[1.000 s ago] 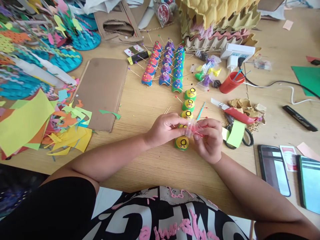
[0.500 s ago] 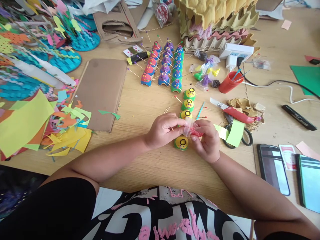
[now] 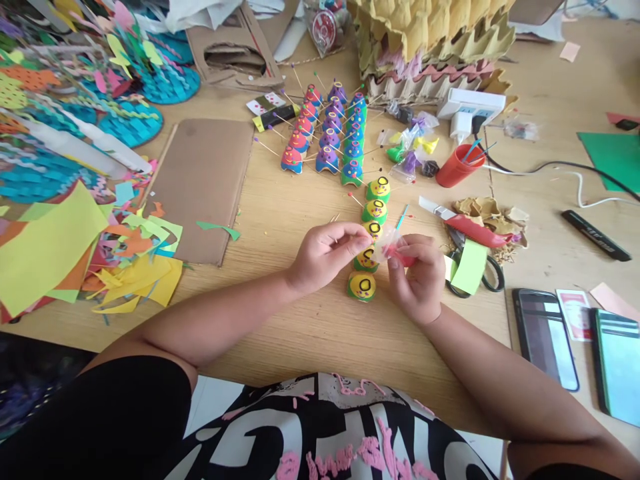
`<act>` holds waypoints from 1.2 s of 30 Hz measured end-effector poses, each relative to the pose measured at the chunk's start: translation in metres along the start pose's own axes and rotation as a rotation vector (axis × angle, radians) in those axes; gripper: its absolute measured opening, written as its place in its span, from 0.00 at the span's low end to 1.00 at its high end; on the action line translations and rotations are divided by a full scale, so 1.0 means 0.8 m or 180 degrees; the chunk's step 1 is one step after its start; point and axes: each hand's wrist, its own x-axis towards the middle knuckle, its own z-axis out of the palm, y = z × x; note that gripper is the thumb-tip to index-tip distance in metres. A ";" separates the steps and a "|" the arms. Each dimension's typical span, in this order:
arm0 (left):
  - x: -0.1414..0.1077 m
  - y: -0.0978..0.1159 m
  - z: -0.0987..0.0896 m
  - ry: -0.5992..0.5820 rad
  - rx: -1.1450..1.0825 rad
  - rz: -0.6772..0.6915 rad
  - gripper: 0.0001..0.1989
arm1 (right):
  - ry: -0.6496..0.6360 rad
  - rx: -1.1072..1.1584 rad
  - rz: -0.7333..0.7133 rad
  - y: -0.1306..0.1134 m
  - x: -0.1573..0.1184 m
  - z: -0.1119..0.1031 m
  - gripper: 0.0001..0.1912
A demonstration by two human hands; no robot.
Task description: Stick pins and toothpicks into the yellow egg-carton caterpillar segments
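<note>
A small clear plastic bag of red clay (image 3: 384, 247) is gripped by my right hand (image 3: 417, 277), its fingers curled round the red part. Facing it, my left hand (image 3: 327, 257) has thumb and forefinger pinched together; whatever is between them is too small to make out. Under and between the hands runs a line of several yellow-and-green painted egg-carton cups (image 3: 361, 285) with faces and black rings on top. One of these cups has a red-tipped stick (image 3: 356, 199) at its side. A blue tool (image 3: 401, 217) lies just beyond my right hand.
Finished-looking red, purple and blue cups (image 3: 327, 159) stand in rows farther back. To the right are a red cutter (image 3: 480, 229), scissors (image 3: 495, 273), a red cup (image 3: 460, 167) and a phone (image 3: 546, 340). Cardboard (image 3: 205, 193) and paper scraps (image 3: 50, 247) lie left; egg trays (image 3: 435, 40) are stacked behind.
My hands have moved slightly apart, the right one shifting right with the bag. The bag's clear end has come away from my left fingers, and the fourth yellow cup shows between the hands.
</note>
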 end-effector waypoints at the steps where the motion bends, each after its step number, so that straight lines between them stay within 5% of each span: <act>1: 0.002 -0.001 0.000 0.0137 -0.0114 -0.0122 0.17 | 0.0096 -0.0039 0.0058 0.002 -0.001 0.000 0.14; 4: 0.007 -0.005 -0.002 0.0296 -0.0387 -0.0318 0.20 | 0.0180 -0.0086 0.0099 0.003 -0.003 0.000 0.13; 18: -0.004 -0.002 -0.001 -0.0609 -0.0013 0.0400 0.27 | 0.0030 -0.0158 -0.0225 -0.006 0.005 0.002 0.18; 28: -0.012 0.002 0.006 -0.0886 -0.0135 0.0281 0.28 | -0.0130 0.0101 -0.0216 -0.004 0.000 0.000 0.22; 33: -0.014 0.007 0.005 -0.1121 -0.0226 0.0350 0.22 | -0.0058 0.0835 0.0273 -0.010 -0.001 0.001 0.20; 36: -0.015 0.008 0.005 -0.1332 -0.0312 0.0385 0.20 | -0.0348 0.1089 0.0682 -0.018 0.002 -0.001 0.15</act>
